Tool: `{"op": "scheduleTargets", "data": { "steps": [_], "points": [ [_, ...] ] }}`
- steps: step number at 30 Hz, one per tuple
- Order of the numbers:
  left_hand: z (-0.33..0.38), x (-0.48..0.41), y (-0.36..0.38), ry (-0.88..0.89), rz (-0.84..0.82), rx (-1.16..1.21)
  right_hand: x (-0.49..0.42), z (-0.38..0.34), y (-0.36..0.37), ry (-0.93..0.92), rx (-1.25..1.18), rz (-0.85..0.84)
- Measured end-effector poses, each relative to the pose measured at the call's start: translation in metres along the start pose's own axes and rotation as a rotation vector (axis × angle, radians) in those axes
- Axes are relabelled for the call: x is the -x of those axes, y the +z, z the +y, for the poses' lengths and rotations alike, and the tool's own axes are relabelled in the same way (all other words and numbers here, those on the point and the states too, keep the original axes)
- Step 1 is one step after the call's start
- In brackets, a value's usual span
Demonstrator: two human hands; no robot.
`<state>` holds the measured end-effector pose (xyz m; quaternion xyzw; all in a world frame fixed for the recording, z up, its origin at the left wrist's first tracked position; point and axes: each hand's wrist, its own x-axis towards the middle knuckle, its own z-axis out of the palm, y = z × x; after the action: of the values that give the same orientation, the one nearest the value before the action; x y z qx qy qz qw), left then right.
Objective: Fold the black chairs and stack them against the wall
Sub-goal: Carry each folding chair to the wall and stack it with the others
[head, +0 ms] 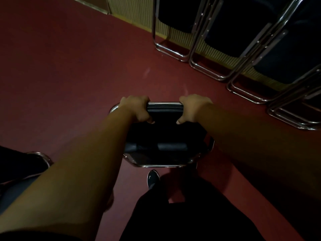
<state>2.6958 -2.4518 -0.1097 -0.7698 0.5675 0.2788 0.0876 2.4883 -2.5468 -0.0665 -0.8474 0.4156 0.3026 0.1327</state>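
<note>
A black chair (165, 136) with a chrome tube frame stands on the dark red floor right in front of me, seen from above. My left hand (138, 109) grips the left end of its top backrest bar, and my right hand (192, 108) grips the right end. Both thumbs press on the black padding. Several folded black chairs (243, 40) lean in a row against the ribbed yellowish wall (173, 32) at the upper right, their chrome feet on the floor.
Another black chair with a chrome frame (20, 164) shows at the lower left edge. My dark shoe (153, 178) and dark trouser leg sit just behind the held chair. Open red floor (69, 66) stretches to the left and ahead.
</note>
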Motion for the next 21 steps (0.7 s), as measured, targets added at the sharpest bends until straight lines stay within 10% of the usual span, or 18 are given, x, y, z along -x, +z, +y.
{"op": "scheduleTargets", "data": {
  "steps": [21],
  "points": [
    [0.185,-0.228,-0.146,-0.008,-0.18,-0.124,-0.133,0.253,-0.104,-0.102,-0.105,-0.022]
  ]
}}
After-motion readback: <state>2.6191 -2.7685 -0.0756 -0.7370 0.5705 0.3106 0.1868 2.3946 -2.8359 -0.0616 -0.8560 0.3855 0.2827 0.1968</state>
